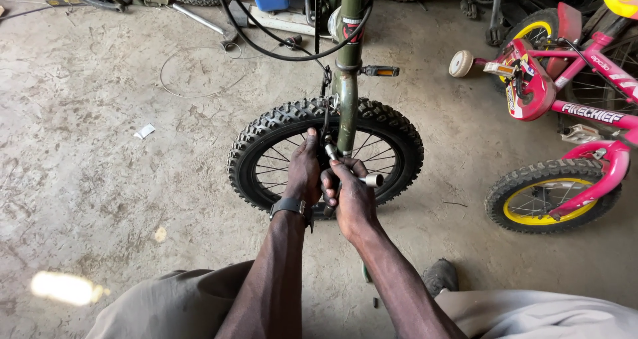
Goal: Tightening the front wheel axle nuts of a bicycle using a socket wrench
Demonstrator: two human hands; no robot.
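A small black knobby bicycle wheel stands upright on the concrete floor, held in an olive green fork and frame. My left hand, with a black watch on its wrist, rests on the wheel at the hub by the left fork leg. My right hand grips a metal socket wrench whose silver arms stick out at the hub. Black cables loop off the frame above.
A pink and red child's bicycle with yellow rims and a training wheel stands at the right. Tools, tyres and a blue object lie along the top edge. A loose wire ring and a paper scrap are on the floor at the left.
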